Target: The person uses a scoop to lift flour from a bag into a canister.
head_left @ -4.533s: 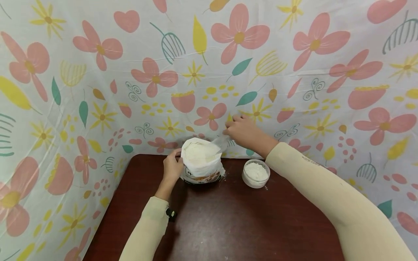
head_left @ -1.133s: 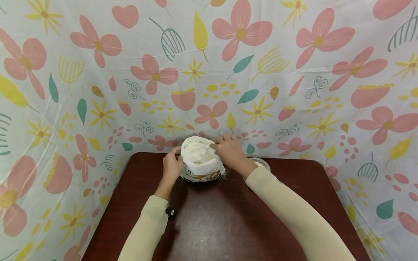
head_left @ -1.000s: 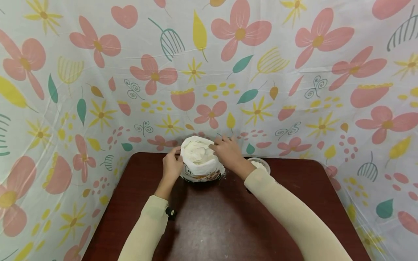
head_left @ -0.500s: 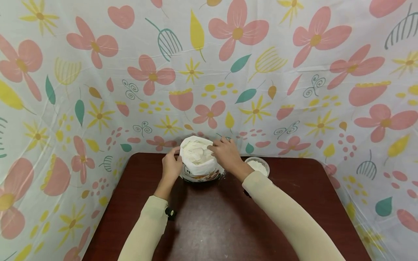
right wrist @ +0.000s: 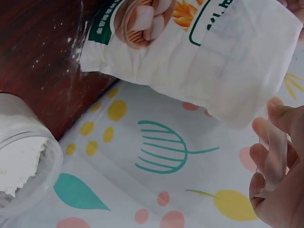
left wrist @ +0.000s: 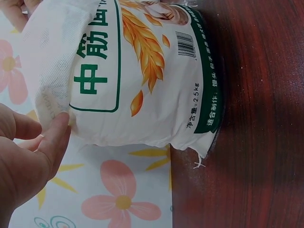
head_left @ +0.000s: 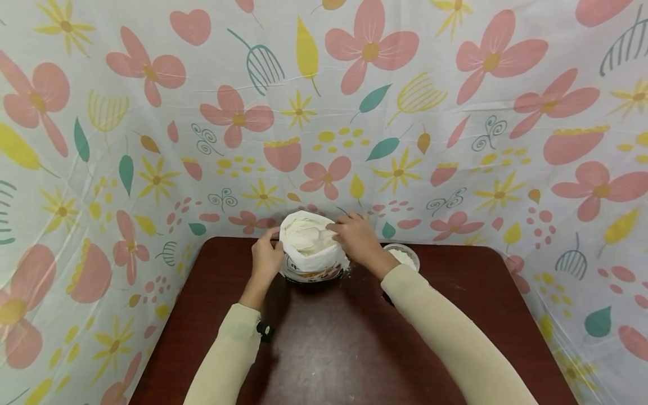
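A white flour bag [head_left: 310,261] stands upright at the back of the table, its top rolled down and white flour inside. My left hand [head_left: 267,257] holds the bag's rim on the left; in the left wrist view, the fingertips [left wrist: 59,126] touch the folded edge. With my right hand [head_left: 354,236] I grip the handle of a clear plastic scoop [right wrist: 275,164] at the bag's right rim. In the head view the bowl of the scoop [head_left: 307,236] lies in the flour. A clear round tub [right wrist: 50,154] of white flour stands right of the bag, partly behind my right forearm in the head view.
The dark red-brown table [head_left: 324,349] reaches back to a flower-printed cloth [head_left: 324,112] close behind the bag. Spilled flour specks [right wrist: 71,52] lie on the table beside the bag.
Since the earliest frame, my right hand has come down and left, bringing the scoop into the bag. Within the last second the scoop has shifted slightly in the flour. My left hand stays put.
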The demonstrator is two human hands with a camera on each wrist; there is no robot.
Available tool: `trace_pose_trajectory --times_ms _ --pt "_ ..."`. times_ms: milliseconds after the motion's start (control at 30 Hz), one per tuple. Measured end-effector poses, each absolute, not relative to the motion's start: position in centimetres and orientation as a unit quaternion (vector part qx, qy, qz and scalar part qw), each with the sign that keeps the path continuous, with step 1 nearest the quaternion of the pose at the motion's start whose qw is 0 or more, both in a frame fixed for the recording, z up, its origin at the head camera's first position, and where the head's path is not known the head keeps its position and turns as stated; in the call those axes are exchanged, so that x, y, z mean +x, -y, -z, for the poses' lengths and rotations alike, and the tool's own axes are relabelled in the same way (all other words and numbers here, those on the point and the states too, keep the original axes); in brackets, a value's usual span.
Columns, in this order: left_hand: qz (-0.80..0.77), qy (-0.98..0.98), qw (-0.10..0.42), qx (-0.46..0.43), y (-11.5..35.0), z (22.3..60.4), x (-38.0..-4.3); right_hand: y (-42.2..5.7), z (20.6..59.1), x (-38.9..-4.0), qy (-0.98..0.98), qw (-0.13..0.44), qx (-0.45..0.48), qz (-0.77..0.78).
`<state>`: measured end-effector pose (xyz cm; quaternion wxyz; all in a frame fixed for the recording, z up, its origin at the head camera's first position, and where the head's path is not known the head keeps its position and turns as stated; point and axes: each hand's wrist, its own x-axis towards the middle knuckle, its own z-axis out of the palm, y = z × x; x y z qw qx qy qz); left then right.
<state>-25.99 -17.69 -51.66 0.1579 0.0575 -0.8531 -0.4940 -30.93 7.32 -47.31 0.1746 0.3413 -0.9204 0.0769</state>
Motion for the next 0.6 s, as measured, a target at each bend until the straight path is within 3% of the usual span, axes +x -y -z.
trace_pose_trajectory --times_ms 200,600 --pt "0.495 0.851 0.165 0.059 17.7 51.7 -26.2 -8.1 47.3 -31.0 0.922 0.172 0.335 -0.095" --pt "0.497 0.851 0.160 0.060 17.7 52.0 -26.2 -10.2 48.0 -30.3 0.910 0.221 0.317 -0.151"
